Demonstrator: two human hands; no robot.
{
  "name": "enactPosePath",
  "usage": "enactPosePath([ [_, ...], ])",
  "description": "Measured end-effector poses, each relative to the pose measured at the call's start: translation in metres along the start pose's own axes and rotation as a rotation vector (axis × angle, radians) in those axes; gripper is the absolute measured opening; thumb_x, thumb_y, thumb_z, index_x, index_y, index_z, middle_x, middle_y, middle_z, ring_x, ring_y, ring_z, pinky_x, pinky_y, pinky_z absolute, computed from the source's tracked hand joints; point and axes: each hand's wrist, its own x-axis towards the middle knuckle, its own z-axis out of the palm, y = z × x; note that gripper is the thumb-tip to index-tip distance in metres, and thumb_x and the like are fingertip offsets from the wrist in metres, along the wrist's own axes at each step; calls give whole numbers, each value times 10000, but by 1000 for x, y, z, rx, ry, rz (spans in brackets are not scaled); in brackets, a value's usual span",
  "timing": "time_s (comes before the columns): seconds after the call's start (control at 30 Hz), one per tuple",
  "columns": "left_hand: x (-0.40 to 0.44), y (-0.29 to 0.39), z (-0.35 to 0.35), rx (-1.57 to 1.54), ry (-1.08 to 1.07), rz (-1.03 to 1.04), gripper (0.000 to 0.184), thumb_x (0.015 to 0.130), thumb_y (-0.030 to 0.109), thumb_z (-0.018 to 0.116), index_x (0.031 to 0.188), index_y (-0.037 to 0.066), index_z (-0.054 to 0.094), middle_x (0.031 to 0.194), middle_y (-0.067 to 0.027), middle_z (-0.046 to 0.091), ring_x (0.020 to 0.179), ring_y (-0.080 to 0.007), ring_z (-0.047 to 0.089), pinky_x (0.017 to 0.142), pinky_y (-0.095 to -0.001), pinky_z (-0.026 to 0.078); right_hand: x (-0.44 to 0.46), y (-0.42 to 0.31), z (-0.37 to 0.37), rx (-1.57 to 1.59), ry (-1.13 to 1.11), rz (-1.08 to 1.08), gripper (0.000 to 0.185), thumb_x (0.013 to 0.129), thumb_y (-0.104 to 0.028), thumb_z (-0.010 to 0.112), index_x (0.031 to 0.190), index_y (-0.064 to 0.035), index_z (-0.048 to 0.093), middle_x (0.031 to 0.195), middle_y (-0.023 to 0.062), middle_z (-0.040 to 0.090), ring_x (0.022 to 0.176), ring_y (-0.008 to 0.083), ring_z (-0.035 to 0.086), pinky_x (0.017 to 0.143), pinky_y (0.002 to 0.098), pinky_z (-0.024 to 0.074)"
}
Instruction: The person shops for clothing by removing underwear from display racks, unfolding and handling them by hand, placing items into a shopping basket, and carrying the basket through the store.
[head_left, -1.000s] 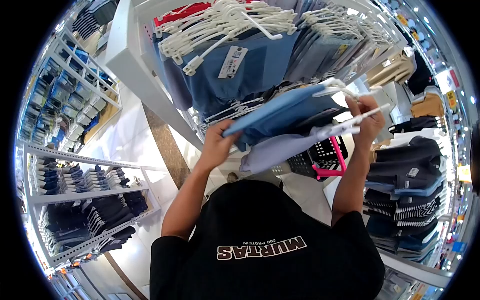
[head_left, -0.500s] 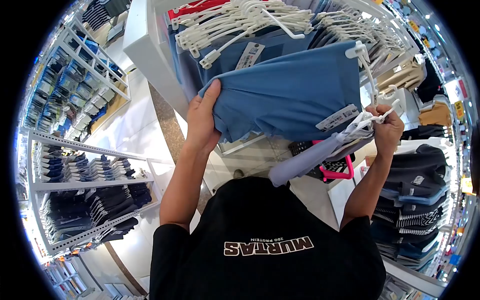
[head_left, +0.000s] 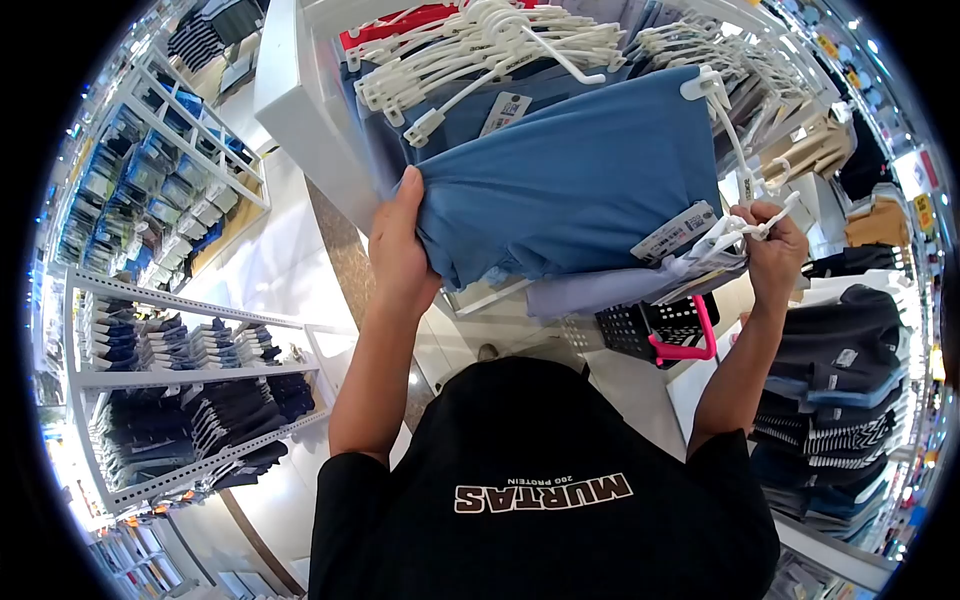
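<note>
A blue garment [head_left: 570, 190], apparently shorts, is stretched sideways in front of me with a white label [head_left: 672, 232] near its lower right corner. My left hand [head_left: 403, 235] is closed on its left end, thumb on top. In my right hand [head_left: 776, 250], closed fingers grip white clip hangers [head_left: 735, 150]; one hanger's clip holds the blue garment's upper right corner. Below it hangs a lavender garment [head_left: 590, 293] from the bunch at the same hand. How many hangers are in the grip cannot be made out.
Ahead, a white rack [head_left: 300, 90] carries many garments on white hangers [head_left: 490, 55]. A black basket with a pink handle [head_left: 690, 345] is beneath the right arm. Clothes shelves [head_left: 190, 375] stand left; dark folded shirts [head_left: 835, 345] lie right.
My left hand has shifted slightly down and left with the blue garment's end, spreading it. The lavender garment has swung up under it, uncovering more of the basket.
</note>
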Motion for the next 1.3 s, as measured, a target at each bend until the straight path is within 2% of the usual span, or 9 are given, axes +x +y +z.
enactPosePath([
  [0.1,-4,-5,-6,285,-35,181,411,1026,356,569,1061,-44,658,942,-47,674,882,-109,620,797,-251,497,-1,-2,-1,28,31,-36,167,834,-22,788,979,28,721,827,15,686,736,54,586,657,203,455],
  [0.3,2,-20,-26,563,-96,230,249,977,270,673,958,23,692,832,48,595,751,-46,478,716,-202,383,-3,-9,0,50,89,-64,181,805,-7,817,956,18,720,819,7,674,729,51,576,651,206,454],
  [0.5,0,-19,-26,448,-116,299,169,880,174,782,902,44,676,799,42,601,741,-44,493,716,-200,391,-2,-3,-6,-13,127,-129,176,797,-10,821,945,-2,724,817,-7,671,727,50,565,657,197,434],
  [0.7,-7,6,-35,423,-475,94,214,781,40,841,870,35,647,802,3,631,732,-48,562,641,-201,440,7,13,-11,-20,259,-46,201,841,0,769,1038,11,727,852,1,680,758,52,580,667,198,448],
  [0.73,-9,14,-32,434,-505,84,209,781,11,831,867,26,642,809,-3,632,735,-49,570,635,-207,451,10,25,-19,-111,219,-68,172,897,19,663,1065,32,702,963,60,722,842,109,658,763,230,517],
  [0.97,-11,32,-10,691,-476,388,150,848,-6,760,891,25,620,839,3,629,744,-46,568,658,-209,460,18,53,-25,-219,294,60,152,905,-69,714,1020,29,728,885,39,713,793,83,639,714,225,495],
  [1.1,-15,32,11,969,-282,993,189,800,-54,735,914,39,616,834,-39,595,669,-102,585,594,-233,479,15,43,-14,-97,259,-31,121,902,-115,742,909,-5,692,775,-14,600,685,73,502,596,251,387],
  [1.13,-12,30,12,944,-258,1099,232,768,-106,707,934,26,614,825,-65,587,704,-126,580,608,-253,468,15,45,-11,-120,256,-102,265,911,-234,749,818,-7,651,687,-19,554,636,65,480,548,246,364],
  [1.3,-8,28,18,1062,-181,1314,205,738,-83,725,882,50,667,784,-71,527,638,-196,544,544,-283,436,13,59,-11,-15,239,-133,342,929,-318,713,742,-58,595,598,-11,469,569,87,430,525,268,319],
])
